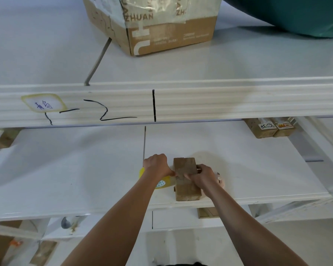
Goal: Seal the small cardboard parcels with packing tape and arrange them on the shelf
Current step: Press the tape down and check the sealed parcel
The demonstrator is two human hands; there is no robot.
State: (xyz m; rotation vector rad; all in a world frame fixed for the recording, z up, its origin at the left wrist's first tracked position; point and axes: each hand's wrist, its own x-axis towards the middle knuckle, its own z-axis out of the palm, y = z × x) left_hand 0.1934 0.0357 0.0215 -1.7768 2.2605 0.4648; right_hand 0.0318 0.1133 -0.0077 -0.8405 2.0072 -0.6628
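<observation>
- One small cardboard parcel (186, 178) lies on the white shelf (65, 169) right in front of you, lengthwise away from you, near the front edge.
- Your left hand (156, 164) is curled at the parcel's left side; its fingertips seem to pinch or press tape at the parcel's top. The grip looks closed, though the exact hold is hard to make out.
- Your right hand (202, 176) clasps the parcel from the right, fingers curled over its top.
- Your left forearm partly hides a yellow roll of packing tape (162, 182), which sits just left of the parcel. A pinkish object (220, 180), perhaps a dispenser, peeks out behind your right hand.
- Two small parcels with labels (269, 127) already stand side by side at the back right of the same shelf. Another (0, 138) sits at the far left edge.
- Judging by this, sealing of the current parcel is under way; setting it beside the others remains.
- On the level above rests a large taped box (161, 25) with a teal cloth (296, 14) to its right.
</observation>
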